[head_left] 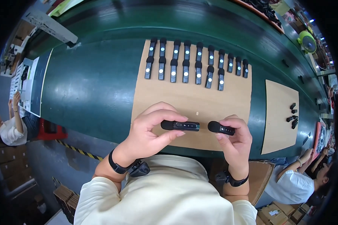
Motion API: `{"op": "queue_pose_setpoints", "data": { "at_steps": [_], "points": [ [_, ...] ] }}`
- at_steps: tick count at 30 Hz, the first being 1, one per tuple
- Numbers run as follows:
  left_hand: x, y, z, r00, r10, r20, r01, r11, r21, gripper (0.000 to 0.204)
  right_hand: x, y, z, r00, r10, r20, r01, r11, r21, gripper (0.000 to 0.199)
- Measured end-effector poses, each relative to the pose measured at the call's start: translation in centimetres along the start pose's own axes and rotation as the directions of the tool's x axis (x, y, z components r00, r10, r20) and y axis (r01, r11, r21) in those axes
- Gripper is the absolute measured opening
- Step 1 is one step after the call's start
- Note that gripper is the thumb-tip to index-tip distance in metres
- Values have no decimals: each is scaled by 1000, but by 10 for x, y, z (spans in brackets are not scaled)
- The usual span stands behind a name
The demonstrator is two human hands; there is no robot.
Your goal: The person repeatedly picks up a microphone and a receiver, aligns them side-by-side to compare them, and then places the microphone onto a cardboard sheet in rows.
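The left hand (150, 129) is pinching a black clip-on microphone (187, 126) between thumb and fingers, its foam head pointing left and its slim, marked side facing up. The right hand (234, 138) is grasping a second black microphone (227, 130) in a thumb-and-finger pinch, its foam head also pointing left. Both held pieces are hovering over the near part of the large cardboard sheet (146, 97), lying nearly in line with each other and staying apart. Each wrist is wearing a black strap with a small dark unit.

Beyond the hands, a small pale scrap (197, 113) is lying near the middle of the large cardboard sheet. Along its far part, more black microphones (185, 72) are resting in two rows, ten in the farther and seven in the nearer, each showing a bright round spot, foam heads pointing away.

Right of the large cardboard sheet, a smaller cardboard sheet (279, 123) is carrying a loose cluster of small black pieces (294, 120). Under both, a green tabletop (86, 82) is stretching. Well left of the large cardboard sheet, a person in a white top (14, 132) is working at the table; to its near right, another person in white (293, 183) is sitting or standing, I cannot tell which.
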State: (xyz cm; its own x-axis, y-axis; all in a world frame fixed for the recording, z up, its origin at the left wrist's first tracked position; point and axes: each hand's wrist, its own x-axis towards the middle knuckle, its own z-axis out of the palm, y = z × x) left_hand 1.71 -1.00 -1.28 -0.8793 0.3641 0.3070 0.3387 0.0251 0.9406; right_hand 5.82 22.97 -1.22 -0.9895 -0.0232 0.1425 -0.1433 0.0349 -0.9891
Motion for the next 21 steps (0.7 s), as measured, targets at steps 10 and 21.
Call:
{"op": "queue_pose_setpoints", "data": {
  "at_steps": [10, 21],
  "points": [
    [-11, 4, -6, 994, -92, 67, 96, 994, -56, 29, 2, -3, 15, 988, -116, 100, 132, 977, -169, 28],
    [-9, -2, -8, 998, -23, 65, 23, 1000, -9, 29, 4, -3, 13, 984, -129, 122, 151, 969, -194, 28]
  ]
}}
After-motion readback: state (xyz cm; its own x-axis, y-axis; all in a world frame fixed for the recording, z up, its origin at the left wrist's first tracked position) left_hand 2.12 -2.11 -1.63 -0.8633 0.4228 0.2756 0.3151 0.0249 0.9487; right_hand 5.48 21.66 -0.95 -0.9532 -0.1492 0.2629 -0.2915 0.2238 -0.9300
